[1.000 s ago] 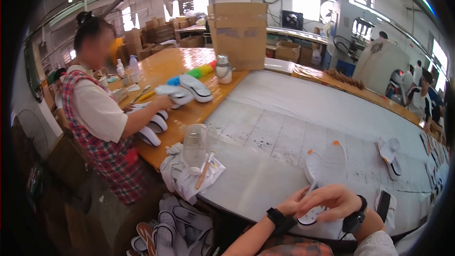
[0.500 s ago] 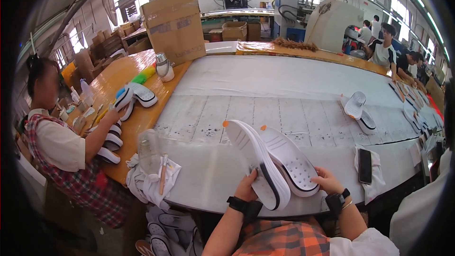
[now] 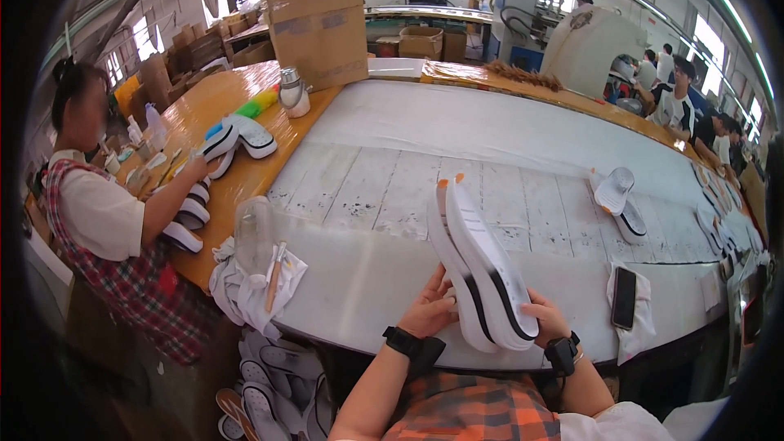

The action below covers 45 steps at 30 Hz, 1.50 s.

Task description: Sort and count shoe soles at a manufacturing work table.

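Two white shoe soles with black side stripes and orange toe marks stand close together before me, turned on edge, toes pointing away. My left hand grips the left sole by its heel half, fingers curled along its outer side. On the other side, my right hand holds the right sole near the heel, thumb on its side wall. The soles' side walls face up, and most of their top faces is turned out of sight. Both soles are above the white-covered table.
Another pair of soles lies to the right, beyond a phone on a white cloth. A clear plastic bottle and a brush rest on rags at left. A co-worker handles soles there. Loose soles are piled below the table edge.
The two soles, earlier fanned apart with the left one tilted and the right one's dimpled face showing, are now drawn side by side and turned on edge. The view has shifted slightly.
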Motion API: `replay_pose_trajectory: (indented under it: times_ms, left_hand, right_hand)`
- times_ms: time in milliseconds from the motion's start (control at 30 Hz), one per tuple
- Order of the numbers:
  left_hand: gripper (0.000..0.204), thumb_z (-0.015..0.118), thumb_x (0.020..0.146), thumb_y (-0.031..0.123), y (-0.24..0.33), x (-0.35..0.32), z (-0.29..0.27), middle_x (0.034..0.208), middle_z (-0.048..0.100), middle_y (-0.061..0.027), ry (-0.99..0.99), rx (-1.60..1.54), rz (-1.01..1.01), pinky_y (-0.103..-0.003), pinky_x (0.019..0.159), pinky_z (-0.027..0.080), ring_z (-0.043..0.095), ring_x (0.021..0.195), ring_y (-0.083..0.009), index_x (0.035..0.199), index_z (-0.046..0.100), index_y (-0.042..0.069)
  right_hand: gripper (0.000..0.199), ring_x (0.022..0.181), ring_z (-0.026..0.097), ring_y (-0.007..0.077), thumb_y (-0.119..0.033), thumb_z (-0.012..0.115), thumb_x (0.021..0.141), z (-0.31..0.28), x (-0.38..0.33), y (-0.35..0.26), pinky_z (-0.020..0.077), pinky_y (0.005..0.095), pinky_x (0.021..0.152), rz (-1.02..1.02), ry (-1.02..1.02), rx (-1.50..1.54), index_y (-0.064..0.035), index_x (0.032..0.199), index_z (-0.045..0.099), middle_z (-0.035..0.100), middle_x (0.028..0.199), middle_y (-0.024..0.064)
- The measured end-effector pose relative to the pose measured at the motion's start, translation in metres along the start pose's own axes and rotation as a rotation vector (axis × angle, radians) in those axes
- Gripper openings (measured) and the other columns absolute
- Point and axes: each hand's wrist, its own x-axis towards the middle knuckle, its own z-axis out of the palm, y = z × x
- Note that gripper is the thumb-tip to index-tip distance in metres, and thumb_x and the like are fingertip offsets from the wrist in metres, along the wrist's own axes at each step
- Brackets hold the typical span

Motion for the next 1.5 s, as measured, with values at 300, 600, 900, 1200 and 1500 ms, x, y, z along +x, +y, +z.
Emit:
replay_pose_trajectory:
  times_ms: [300,600,900,1200,1500]
  left_hand:
    - [0.089,0.069,0.072,0.028,-0.002,0.005,-0.003,0.131,0.032,-0.0039,-0.119,-0.01,-0.05,-0.042,0.095,0.035,0.038,0.117,-0.0215,0.139,0.011,0.025]
    - [0.059,0.057,0.079,0.043,-0.017,-0.01,-0.028,0.117,0.052,-0.012,0.247,-0.075,-0.096,-0.04,0.09,0.044,0.052,0.105,-0.0259,0.123,0.043,0.007]
    - [0.06,0.05,0.082,0.048,-0.005,0.003,-0.017,0.117,0.052,-0.0091,0.12,-0.102,-0.056,-0.037,0.089,0.045,0.052,0.104,-0.0232,0.126,0.039,0.008]
    - [0.064,0.04,0.086,0.052,-0.015,0.002,-0.031,0.126,0.045,-0.0113,0.106,-0.039,-0.097,-0.039,0.1,0.032,0.044,0.115,-0.0247,0.127,0.036,0.003]
    - [0.087,0.038,0.071,0.074,-0.005,0.012,-0.023,0.12,0.039,-0.0066,0.118,-0.013,0.07,-0.041,0.088,0.039,0.044,0.106,-0.0218,0.135,0.014,0.02]
  right_hand:
    - [0.077,0.112,0.047,0.0201,0.004,0.057,0.065,0.015,-0.006,-0.003,0.0375,0.0308,0.093,-0.22,-0.058,-0.135,-0.0053,0.135,0.027,0.043,0.127,0.0113]
    - [0.059,0.121,0.036,0.0279,-0.01,0.064,0.073,0.058,-0.026,-0.008,0.0308,0.0389,0.097,-0.678,-0.184,-0.755,0.0014,0.125,0.04,0.032,0.134,0.0189]
    - [0.043,0.114,0.045,0.0254,-0.002,0.047,0.081,0.054,-0.033,-0.002,0.0322,0.0383,0.098,-0.485,-0.203,-0.143,0.0065,0.122,0.04,0.045,0.124,0.0187]
    - [0.087,0.126,0.028,0.0262,-0.026,0.069,0.067,0.047,-0.013,0.024,0.0273,0.0354,0.1,-0.746,0.031,-1.099,-0.0065,0.137,0.02,0.021,0.139,0.0146]
    - [0.054,0.115,0.043,0.0217,-0.03,0.048,0.084,0.046,-0.005,0.03,0.0393,0.0408,0.092,-0.299,0.004,0.05,-0.0081,0.13,0.032,0.042,0.127,0.007]
